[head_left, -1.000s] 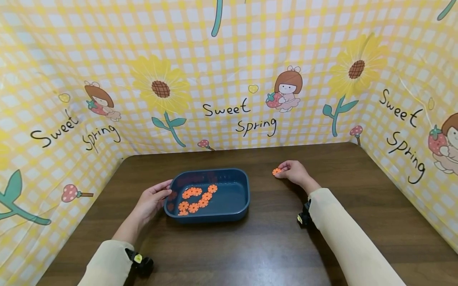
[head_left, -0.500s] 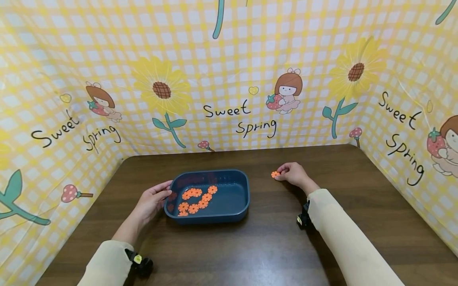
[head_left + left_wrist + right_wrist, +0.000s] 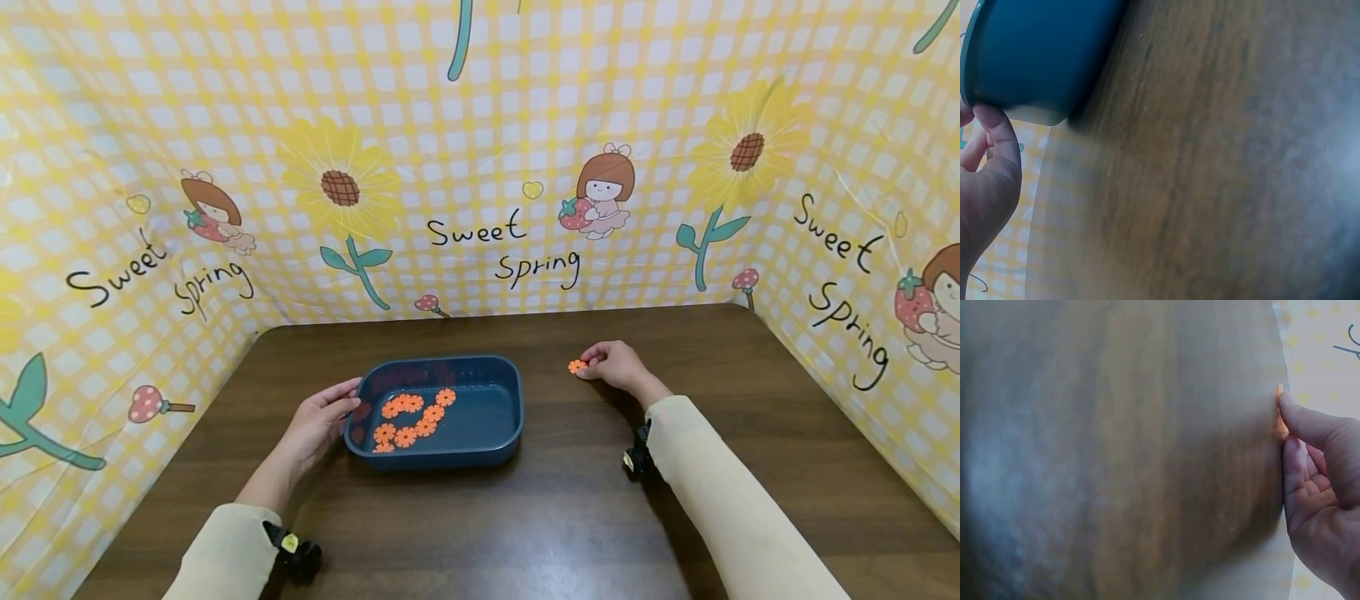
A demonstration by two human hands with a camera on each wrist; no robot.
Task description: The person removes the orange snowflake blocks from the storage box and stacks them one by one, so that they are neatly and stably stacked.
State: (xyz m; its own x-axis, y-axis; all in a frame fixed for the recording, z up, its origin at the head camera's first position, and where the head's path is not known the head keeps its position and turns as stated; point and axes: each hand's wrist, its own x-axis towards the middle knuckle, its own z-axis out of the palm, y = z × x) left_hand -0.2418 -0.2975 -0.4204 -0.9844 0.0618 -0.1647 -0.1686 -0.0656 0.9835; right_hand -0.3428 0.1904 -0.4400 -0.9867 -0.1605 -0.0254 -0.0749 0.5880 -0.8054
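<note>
One of the hands [image 3: 991,187] grips a blue container [image 3: 1038,56]

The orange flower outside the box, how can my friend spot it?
On the brown table, find the dark blue container. To its right, the right grip pinches a small orange flower. The other orange flowers lie inside the container; only this one is held outside.

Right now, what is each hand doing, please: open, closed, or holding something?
Left hand: closed, holding the bin at its left end.
Right hand: closed, pinching one orange flower.
</note>
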